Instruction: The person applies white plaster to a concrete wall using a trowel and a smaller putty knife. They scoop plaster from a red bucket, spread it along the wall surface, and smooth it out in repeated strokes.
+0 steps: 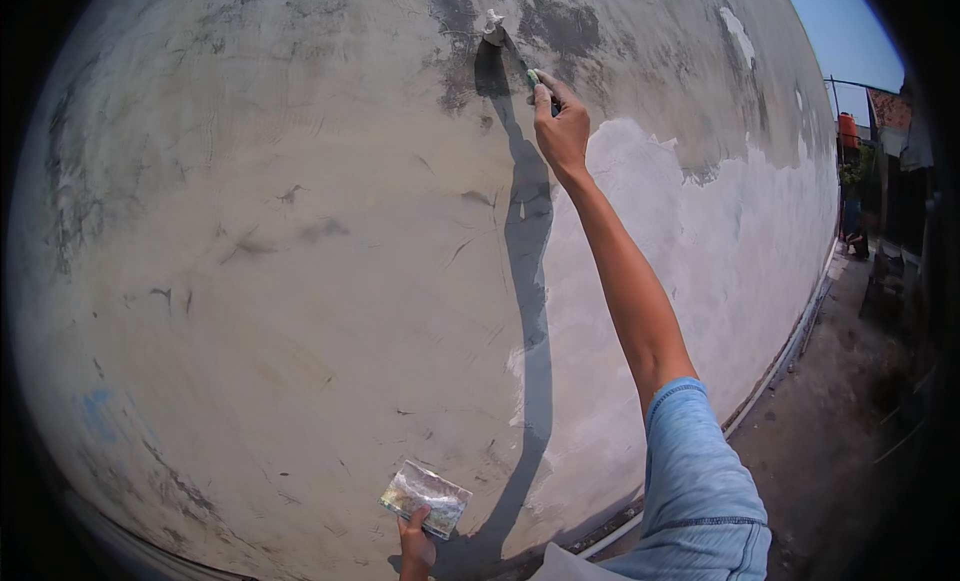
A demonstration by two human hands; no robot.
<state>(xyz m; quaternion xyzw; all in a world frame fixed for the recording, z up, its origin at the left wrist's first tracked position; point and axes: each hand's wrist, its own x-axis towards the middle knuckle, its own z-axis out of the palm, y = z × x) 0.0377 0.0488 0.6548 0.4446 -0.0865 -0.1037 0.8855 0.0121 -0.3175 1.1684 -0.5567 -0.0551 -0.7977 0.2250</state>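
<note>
Left hand (pixel 417 549): grip closed on small plate (pixel 427 498), in front of wall (pixel 250 321), near its bottom edge. Right hand (pixel 563 129): grip holds putty knife (pixel 514 52) high up, white paste (pixel 493 20) at blade. Probably patching step; next stroke likely needs flat, steady blade pressure.

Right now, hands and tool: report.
Right hand gripping green-handled scraper at grey plastered wall. Left hand holding flat rectangular board. No obstruction seen; dark shadow below scraper.
</note>
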